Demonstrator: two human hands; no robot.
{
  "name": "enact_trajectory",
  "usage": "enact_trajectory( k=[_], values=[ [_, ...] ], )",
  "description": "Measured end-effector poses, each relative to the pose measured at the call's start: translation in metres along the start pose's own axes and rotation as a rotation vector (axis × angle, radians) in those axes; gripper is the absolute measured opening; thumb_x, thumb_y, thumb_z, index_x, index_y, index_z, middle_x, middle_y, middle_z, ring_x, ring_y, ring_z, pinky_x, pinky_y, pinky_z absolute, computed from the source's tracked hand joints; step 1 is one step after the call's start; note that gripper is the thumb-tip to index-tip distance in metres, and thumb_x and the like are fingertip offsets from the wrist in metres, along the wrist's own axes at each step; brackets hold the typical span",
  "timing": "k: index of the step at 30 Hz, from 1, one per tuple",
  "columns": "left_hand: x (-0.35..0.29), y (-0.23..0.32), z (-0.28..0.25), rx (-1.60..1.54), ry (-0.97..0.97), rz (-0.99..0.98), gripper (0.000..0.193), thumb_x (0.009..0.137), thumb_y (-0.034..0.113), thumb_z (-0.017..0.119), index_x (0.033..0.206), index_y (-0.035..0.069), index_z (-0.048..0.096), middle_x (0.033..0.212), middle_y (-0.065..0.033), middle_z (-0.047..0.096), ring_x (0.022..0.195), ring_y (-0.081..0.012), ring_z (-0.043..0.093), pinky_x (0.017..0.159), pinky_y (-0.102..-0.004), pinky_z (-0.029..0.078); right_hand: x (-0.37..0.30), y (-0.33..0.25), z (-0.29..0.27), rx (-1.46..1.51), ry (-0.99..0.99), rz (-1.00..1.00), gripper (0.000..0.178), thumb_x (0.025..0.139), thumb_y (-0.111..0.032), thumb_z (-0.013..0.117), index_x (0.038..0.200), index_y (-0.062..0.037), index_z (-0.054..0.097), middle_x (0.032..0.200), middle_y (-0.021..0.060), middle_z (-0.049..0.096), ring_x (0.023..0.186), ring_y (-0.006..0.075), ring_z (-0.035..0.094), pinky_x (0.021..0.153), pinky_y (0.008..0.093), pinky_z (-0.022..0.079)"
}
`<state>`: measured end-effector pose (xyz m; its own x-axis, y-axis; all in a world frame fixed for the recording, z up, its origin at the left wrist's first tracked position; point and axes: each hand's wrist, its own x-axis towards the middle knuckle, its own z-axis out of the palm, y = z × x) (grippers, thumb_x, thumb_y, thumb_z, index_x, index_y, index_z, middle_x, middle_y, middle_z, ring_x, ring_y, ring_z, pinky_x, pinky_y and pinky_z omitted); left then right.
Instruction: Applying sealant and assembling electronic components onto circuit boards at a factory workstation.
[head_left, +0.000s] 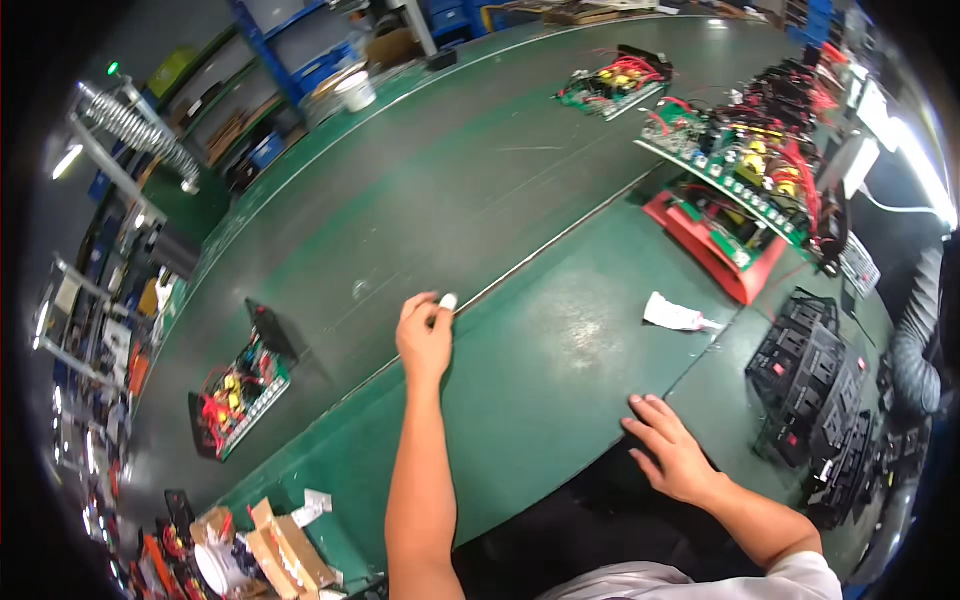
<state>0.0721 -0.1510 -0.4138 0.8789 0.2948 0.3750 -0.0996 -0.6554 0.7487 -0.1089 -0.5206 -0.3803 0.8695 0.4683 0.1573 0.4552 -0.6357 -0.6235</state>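
My left hand (424,335) reaches out over the seam between the green bench and the dark belt surface. Its thumb and fingers are closed on a small white rounded piece (449,301), too small to name surely. My right hand (672,450) rests at the bench's near edge, fingers stretched out and apart, with nothing in it. Beyond that hand a white squeeze tube (672,313) with red marks lies on the green bench (530,400), its narrow nozzle pointing right.
Stacked circuit boards (745,165) with red wires sit at the right over a red bin (715,255). Black plastic housings (810,375) stand nearer. Wired board units lie on the dark belt (430,190), one far (615,82), one left (240,395). A cardboard box (285,545) is at lower left.
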Motion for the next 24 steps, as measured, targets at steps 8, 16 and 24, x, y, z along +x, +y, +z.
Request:
enact_trajectory(
  k=[8,16,24],
  values=[
    [-0.002,0.006,0.004,-0.078,-0.022,-0.062,0.016,0.088,0.008,0.069,0.077,-0.003,0.065,0.115,-0.0079,0.067,0.081,-0.0140,0.061,0.070,-0.0280,0.048,-0.003,0.009,0.000,-0.001,-0.019,-0.004,0.051,0.087,-0.006,0.071,0.136,-0.0042,0.056,0.155,0.0178,0.041,0.144,0.0404,0.037,0.117,0.0481,0.038],
    [-0.001,0.005,0.004,-0.059,-0.016,-0.051,0.021,0.089,0.011,0.070,0.075,-0.002,0.063,0.114,-0.0073,0.068,0.082,-0.0150,0.061,0.071,-0.0298,0.048,-0.001,0.007,0.001,-0.005,-0.013,-0.011,0.048,0.091,-0.008,0.067,0.137,-0.0039,0.055,0.154,0.0170,0.042,0.143,0.0394,0.039,0.115,0.0462,0.040],
    [0.000,0.001,0.006,-0.060,0.003,-0.032,0.017,0.086,0.012,0.071,0.077,-0.002,0.065,0.114,-0.0094,0.069,0.074,-0.0193,0.062,0.067,-0.0330,0.049,0.000,0.007,0.002,-0.015,-0.010,-0.013,0.048,0.091,-0.008,0.067,0.137,-0.0036,0.055,0.154,0.0170,0.043,0.143,0.0390,0.040,0.114,0.0462,0.041]
  ],
)
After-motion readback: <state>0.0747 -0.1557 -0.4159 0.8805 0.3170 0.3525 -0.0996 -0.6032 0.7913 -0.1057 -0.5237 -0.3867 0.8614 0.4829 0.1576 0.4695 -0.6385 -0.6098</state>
